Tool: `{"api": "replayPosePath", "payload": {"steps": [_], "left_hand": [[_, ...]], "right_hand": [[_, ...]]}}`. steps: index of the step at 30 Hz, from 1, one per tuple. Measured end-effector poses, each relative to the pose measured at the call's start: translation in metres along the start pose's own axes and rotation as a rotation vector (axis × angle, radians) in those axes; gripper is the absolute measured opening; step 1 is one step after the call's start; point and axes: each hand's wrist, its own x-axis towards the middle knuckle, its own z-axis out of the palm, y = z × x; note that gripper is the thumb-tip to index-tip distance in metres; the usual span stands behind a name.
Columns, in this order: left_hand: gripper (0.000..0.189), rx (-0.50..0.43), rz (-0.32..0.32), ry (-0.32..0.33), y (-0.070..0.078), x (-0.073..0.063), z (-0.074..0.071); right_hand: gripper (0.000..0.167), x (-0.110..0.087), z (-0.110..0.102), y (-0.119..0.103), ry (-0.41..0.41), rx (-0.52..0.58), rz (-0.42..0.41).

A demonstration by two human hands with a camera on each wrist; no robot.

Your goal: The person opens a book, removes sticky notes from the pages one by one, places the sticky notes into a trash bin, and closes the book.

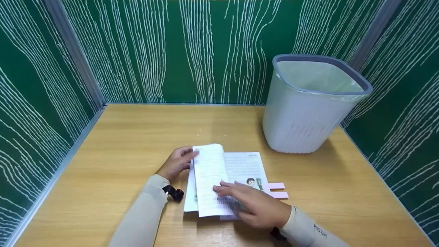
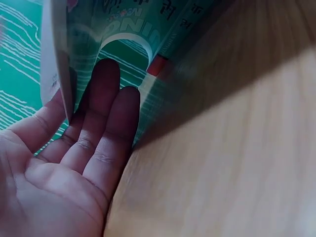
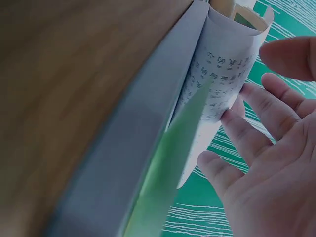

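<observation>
A paperback book (image 1: 240, 166) with printed text and a small drawing of a dark-haired figure lies spread on the table. One leaf (image 1: 210, 178) is lifted and curves over toward the left. At its upper left edge my left hand (image 1: 175, 164) grips the pages, thumb on top and the other fingers beneath; the left wrist view shows a green lettered cover (image 2: 131, 22) above those fingers. My right hand (image 1: 259, 204) reaches over the right page, its straight fingers touching the turned leaf. Two pink tabs (image 1: 276, 185) stick out from the book's right side.
A white waste bin (image 1: 298, 120) with a grey rim and a bag liner stands at the back right of the wooden table (image 1: 130, 133). Small white specks lie behind the book. Green panels with white wavy lines (image 1: 226, 51) surround the table.
</observation>
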Motion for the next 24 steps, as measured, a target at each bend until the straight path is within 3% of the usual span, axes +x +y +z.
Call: {"api": "replayPosePath", "payload": {"steps": [4, 8, 12, 16, 24], "left_hand": [[0.044, 0.087, -0.015, -0.009, -0.003, -0.001, -0.002], [0.042, 0.091, -0.025, -0.001, -0.005, -0.002, -0.003], [0.041, 0.057, -0.021, 0.007, -0.005, -0.001, -0.002], [0.048, 0.019, -0.021, 0.018, -0.004, 0.000, -0.002], [0.051, 0.021, -0.015, 0.017, -0.001, 0.004, 0.000]], "right_hand": [[0.073, 0.000, 0.003, 0.003, 0.051, 0.011, -0.041], [0.069, -0.005, 0.000, 0.012, 0.086, 0.040, 0.028], [0.076, -0.014, -0.006, 0.026, 0.043, 0.126, 0.174], [0.081, -0.018, -0.007, 0.036, 0.019, 0.149, 0.265], [0.053, -0.021, -0.009, 0.040, -0.049, 0.077, 0.307]]}}
